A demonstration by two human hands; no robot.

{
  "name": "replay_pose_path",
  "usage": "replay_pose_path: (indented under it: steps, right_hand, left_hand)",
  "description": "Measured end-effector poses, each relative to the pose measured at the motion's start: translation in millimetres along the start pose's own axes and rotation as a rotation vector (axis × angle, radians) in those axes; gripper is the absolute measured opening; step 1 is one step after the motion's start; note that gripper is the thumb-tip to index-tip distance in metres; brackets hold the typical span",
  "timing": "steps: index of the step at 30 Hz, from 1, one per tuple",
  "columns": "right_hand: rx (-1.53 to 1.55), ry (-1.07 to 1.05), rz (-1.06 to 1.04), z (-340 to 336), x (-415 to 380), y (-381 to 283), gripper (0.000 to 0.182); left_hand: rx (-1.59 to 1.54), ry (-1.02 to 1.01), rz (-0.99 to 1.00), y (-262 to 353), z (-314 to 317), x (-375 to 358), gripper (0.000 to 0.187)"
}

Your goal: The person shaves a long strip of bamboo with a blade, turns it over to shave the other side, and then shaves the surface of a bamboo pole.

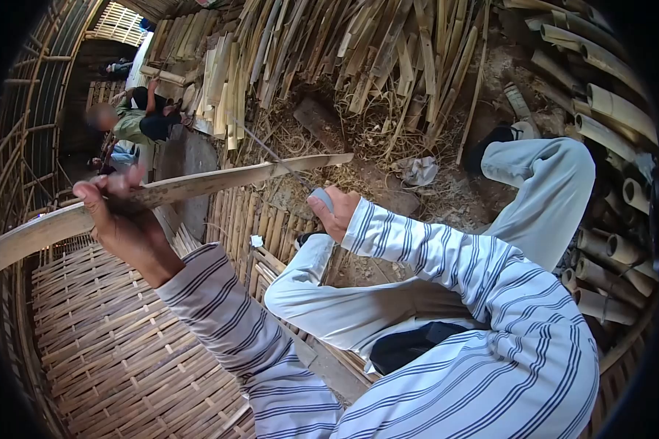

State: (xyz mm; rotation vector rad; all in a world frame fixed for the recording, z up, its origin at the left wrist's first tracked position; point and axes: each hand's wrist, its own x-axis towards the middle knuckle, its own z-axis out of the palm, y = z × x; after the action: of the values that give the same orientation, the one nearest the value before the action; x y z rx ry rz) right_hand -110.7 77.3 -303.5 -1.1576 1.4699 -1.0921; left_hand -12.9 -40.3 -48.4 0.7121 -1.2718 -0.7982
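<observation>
My left hand [124,227] is closed around a long, flat bamboo strip [220,183], its thumb at the near edge and the fingertips blurred behind. The strip runs from the far left, where its wide end sticks out past my hand, up to a narrow tip near the middle of the view. In my right hand [335,211] is the grey handle of a knife [278,157], held in a fist. The thin blade points up and left, crossing the strip close to its narrow end.
Split bamboo pieces [373,51] lean in a heap ahead, with shavings [377,132] beneath. Cut bamboo tubes [615,110] are stacked at right. A woven bamboo panel [124,336] lies at lower left. Another person [135,121] sits at upper left. Crumpled plastic [420,171] lies on the ground.
</observation>
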Motion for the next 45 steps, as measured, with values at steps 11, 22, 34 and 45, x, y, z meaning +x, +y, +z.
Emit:
replay_pose_path:
  steps: [11,22,34,45]
  right_hand:
    - [-0.259,-0.142,0.024,-5,27,44,0.053]
    - [-0.101,-0.219,0.043,-20,12,-20,0.048]
    - [-0.148,-0.014,0.424,76,37,213,0.054]
    - [-0.242,-0.087,0.479,69,45,153,0.056]
  left_hand:
    - [-0.100,-0.457,0.036,4,-32,-15,0.035]
    - [-0.141,-0.440,0.068,-4,-43,2,0.033]
    - [0.116,-0.090,0.128,-13,-22,15,0.037]
    - [0.485,0.484,0.232,-26,5,14,0.030]
